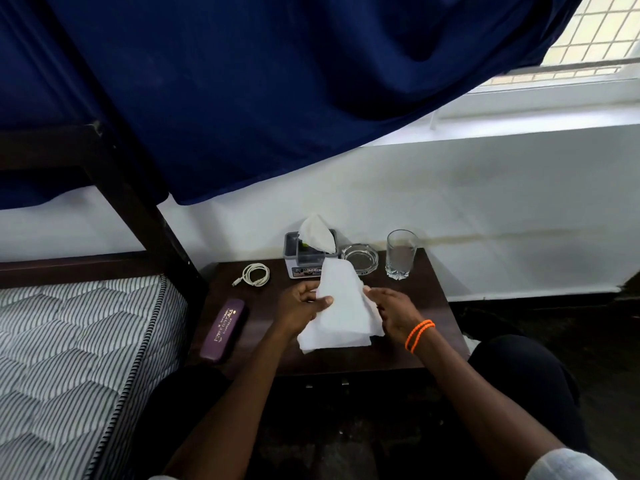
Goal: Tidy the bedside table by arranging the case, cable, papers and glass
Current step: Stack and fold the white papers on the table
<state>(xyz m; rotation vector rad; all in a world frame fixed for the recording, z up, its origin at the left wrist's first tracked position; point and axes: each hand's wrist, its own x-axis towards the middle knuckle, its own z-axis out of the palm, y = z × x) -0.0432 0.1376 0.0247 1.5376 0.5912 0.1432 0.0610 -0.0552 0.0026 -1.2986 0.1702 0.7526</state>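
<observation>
Striped grey and white, the mattress (69, 341) sits past the left edge of the dark wood surface (415, 306). A purple case (224, 330) lies flat by the left edge of the surface, near the front left corner. A white cable (255, 274) lies coiled in a small ring near the back left corner, well apart from the case.

The left hand (300, 306) is in the middle of the surface. Its thumb lies on top of the white papers (341, 308) and its fingers (308, 295) curl round their left side, so it pinches them. The papers are lifted at the back and touch the surface near the front edge. The right hand (394, 308) holds the right side of the papers, with its fingers curled behind them. Two orange bands (419, 335) go round the right wrist.

Behind the papers, at the back edge, stands a grey tissue box (304, 261) with a white tissue (317, 233) sticking up out of it. Just beside the box on its right sits a clear glass ashtray (359, 260). A tall clear glass (401, 254) stands upright near the back right corner, close to the ashtray but apart from it.

A dark blue curtain (259, 98) hangs above it all.
</observation>
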